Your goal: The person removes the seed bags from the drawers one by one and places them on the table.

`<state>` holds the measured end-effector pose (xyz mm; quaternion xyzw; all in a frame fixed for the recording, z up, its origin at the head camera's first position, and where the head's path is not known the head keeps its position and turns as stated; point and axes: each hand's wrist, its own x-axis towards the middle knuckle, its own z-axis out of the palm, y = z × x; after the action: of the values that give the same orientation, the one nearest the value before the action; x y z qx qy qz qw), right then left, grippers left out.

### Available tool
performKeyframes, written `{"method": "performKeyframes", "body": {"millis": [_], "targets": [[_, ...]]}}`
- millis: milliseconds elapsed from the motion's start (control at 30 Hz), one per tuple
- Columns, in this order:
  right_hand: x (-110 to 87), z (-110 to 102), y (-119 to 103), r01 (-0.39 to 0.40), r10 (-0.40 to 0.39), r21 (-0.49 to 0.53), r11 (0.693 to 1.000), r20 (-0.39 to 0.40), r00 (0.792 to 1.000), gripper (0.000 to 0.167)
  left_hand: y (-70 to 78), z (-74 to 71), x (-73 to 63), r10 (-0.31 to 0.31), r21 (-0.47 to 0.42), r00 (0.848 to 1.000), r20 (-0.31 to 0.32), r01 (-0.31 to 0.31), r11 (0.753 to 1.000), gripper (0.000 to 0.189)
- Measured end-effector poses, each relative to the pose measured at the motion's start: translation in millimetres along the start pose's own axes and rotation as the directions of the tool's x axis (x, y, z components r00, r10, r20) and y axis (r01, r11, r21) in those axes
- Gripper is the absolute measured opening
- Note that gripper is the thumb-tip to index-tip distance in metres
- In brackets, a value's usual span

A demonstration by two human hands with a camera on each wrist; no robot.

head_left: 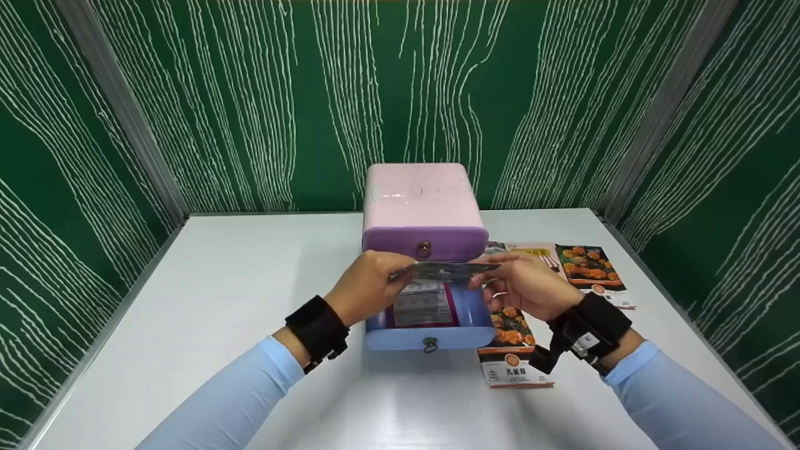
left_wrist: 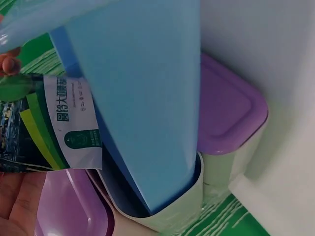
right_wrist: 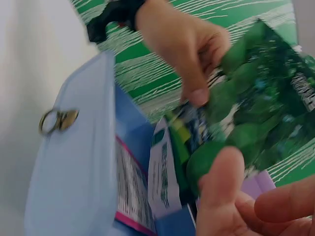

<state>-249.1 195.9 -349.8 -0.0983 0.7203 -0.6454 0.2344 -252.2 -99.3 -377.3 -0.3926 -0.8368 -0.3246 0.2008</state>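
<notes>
Both hands hold a seed packet with green leaves printed on it above a pulled-out blue drawer. My left hand pinches its left end between thumb and fingers. At the other end my right hand has its thumb and fingers on the packet, its lower fingers loosely bent. The packet's leafy face shows in the right wrist view, while its white printed end appears in the left wrist view. Inside the drawer lies another packet with grey print and a magenta edge.
Behind the drawer stands a pink cabinet with a purple drawer front and ring pull. To the right on the white table lie orange-flower packets and a yellow-labelled packet. Green walls surround the table.
</notes>
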Motion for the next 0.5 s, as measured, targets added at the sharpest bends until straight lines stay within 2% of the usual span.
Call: {"method": "performKeyframes", "body": {"millis": [100,167,333,433,500], "targets": [[0.3,2,2,0.075,-0.077,-0.057,0.996,-0.028,0.997,0.016,1.9,-2.2,-0.2,-0.042,-0.072,0.999,-0.028,0.040,0.997,0.010],[0.2,4,3,0.135,-0.140,-0.098,0.986,-0.041,0.989,0.011,2.7,-3.1,-0.1,-0.073,-0.133,0.997,-0.033,0.068,0.989,0.009],[-1.0,9,2,0.237,-0.265,-0.258,0.937,-0.077,0.961,0.024,6.2,-5.7,2.3,-0.172,-0.295,0.985,-0.018,0.159,0.942,0.014],[0.6,14,2,0.257,-0.312,-0.366,0.894,-0.099,0.945,0.029,8.8,-7.2,4.7,-0.238,-0.356,0.971,-0.009,0.219,0.909,0.017],[2.8,17,3,0.279,-0.342,-0.401,0.873,-0.095,0.935,0.032,10.6,-8.1,6.0,-0.274,-0.376,0.962,-0.003,0.253,0.892,0.016]]}}
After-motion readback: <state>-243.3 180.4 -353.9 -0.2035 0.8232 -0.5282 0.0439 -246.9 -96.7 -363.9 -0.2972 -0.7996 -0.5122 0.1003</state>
